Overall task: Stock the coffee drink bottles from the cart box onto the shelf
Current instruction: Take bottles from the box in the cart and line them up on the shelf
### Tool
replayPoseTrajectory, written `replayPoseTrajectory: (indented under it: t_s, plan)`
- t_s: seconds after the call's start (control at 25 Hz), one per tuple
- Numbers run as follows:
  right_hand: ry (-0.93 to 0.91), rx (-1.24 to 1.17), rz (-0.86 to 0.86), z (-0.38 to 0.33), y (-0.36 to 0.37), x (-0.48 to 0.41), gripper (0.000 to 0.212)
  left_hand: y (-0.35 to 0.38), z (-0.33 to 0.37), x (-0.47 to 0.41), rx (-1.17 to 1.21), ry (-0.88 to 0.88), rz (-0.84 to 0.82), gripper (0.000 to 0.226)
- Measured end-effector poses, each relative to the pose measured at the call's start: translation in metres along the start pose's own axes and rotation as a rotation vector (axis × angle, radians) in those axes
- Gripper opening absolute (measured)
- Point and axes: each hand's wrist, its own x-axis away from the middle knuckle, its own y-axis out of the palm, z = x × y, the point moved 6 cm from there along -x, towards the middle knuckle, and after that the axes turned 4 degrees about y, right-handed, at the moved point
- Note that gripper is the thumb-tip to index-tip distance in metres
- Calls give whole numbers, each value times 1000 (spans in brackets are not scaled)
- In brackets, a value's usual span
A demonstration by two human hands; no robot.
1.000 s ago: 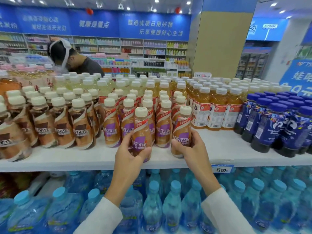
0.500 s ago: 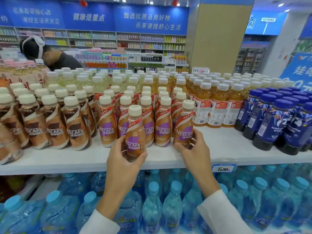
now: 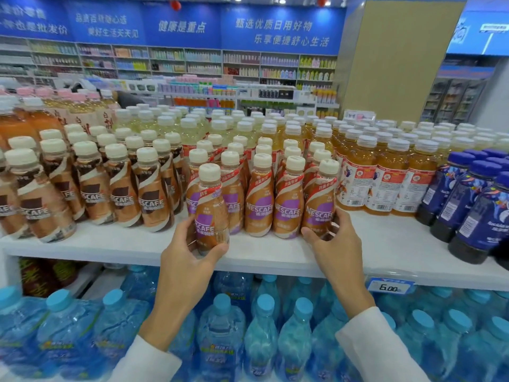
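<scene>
Purple-labelled coffee bottles with cream caps stand in rows on the white shelf (image 3: 385, 244). My left hand (image 3: 187, 260) grips one coffee bottle (image 3: 210, 213) at the shelf's front edge, ahead of the row. My right hand (image 3: 334, 244) wraps around the base of the rightmost front coffee bottle (image 3: 319, 205), which stands in line with its neighbours. The cart box is out of view.
Brown-labelled coffee bottles (image 3: 91, 194) stand to the left, orange tea bottles (image 3: 385, 183) and dark blue bottles (image 3: 473, 210) to the right. Blue-capped water bottles (image 3: 261, 332) fill the shelf below. A price tag (image 3: 389, 286) hangs on the shelf edge.
My view has shifted closer and slightly left. The right-hand bottle has been pushed back into the front row; the left-hand bottle stays at the shelf's front edge.
</scene>
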Motion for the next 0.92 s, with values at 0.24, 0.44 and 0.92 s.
replayPoseTrajectory:
  t_s: [0.24,0.44,0.92]
  plan:
    - [1,41,13,4,1,0,73,-24,-13,-13,-21,-27,-13,62]
    - [-14,75,18,4,3,2,74,-29,-13,-17,-82,-28,51,62]
    - [-21,62,20,2,3,4,71,-37,-5,-9,-110,14,197,59]
